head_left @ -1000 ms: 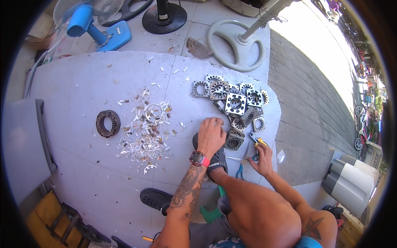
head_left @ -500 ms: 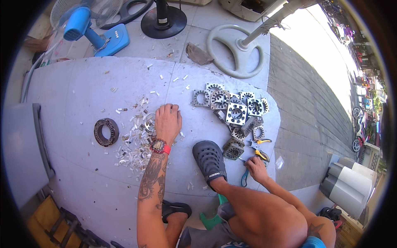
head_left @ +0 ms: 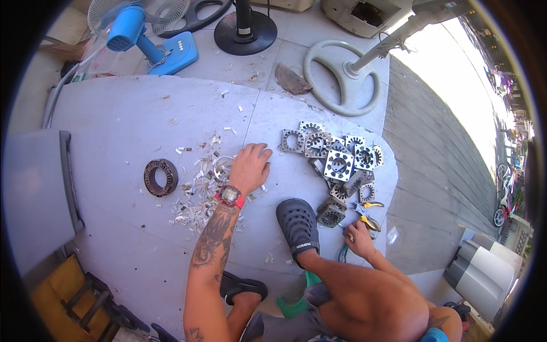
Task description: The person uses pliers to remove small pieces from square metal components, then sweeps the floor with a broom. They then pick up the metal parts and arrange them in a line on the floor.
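The pile of metal cores (head_left: 339, 166) lies jumbled, most of its square faces turned upward. Left of the pile, the heap of scraps (head_left: 196, 194) spreads loosely, its long axis running away from the person. The left hand (head_left: 248, 169) is between the two, at the heap's pile-facing edge, palm down and half open, thumb a little apart; whether it pinches anything I cannot tell. The right hand (head_left: 359, 239), just nearer the person than the pile, is nearly closed, fingers curled, its grip hidden. Well left of the pile, past the heap, a dark ring (head_left: 160, 178) stands with its opening visible. Just right of the pile's near end, the pliers (head_left: 360, 210) point left toward it, yellow handles spread, long axis roughly sideways. A blue handle (head_left: 343, 253) shows beside the right hand.
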### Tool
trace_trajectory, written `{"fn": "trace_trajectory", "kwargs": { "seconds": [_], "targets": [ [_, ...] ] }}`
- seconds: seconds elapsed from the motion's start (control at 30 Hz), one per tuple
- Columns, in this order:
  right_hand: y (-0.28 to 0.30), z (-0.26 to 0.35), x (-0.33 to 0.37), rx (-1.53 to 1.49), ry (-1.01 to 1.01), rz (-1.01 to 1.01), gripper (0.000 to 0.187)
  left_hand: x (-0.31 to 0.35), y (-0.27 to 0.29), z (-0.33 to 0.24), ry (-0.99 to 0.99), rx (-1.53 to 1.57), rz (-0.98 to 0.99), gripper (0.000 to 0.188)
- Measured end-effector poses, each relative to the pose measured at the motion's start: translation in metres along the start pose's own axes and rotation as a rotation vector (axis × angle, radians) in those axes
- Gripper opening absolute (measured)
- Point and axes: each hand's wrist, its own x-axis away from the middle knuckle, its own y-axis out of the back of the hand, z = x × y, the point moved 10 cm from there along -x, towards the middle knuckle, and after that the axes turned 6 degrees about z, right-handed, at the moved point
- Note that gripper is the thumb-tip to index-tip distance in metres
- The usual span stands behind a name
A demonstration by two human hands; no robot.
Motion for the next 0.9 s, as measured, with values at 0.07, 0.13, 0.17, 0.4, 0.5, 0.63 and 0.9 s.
{"fn": "trace_trajectory", "kwargs": {
  "seconds": [0.07,0.13,0.17,0.4,0.5,0.63,0.9],
  "targets": [
    [-0.005,-0.006,-0.002,0.018,-0.041,0.081,0.020,0.007,-0.003,-0.043,-0.248,-0.102,-0.150,0.038],
    [0.000,-0.001,-0.003,0.031,0.039,0.076,0.019,0.007,-0.006,-0.041,-0.198,-0.133,-0.235,0.041],
    [-0.003,-0.004,-0.003,0.031,0.019,0.120,0.018,0.005,-0.016,-0.035,-0.157,-0.153,-0.171,0.043],
    [-0.001,0.005,0.000,0.069,0.056,0.184,0.021,0.118,0.067,0.099,0.297,-0.090,-0.402,0.029],
    [-0.002,0.013,-0.007,0.221,-0.027,0.313,0.024,0.220,0.107,0.173,0.732,0.082,-0.578,0.029],
    [0.019,0.049,-0.024,0.255,0.037,0.314,0.025,0.285,0.107,0.200,0.955,0.040,-0.558,0.033],
    [0.050,-0.007,0.015,0.310,-0.316,0.119,0.028,0.228,0.075,0.186,0.735,-0.249,-0.477,0.043]
  ]
}}
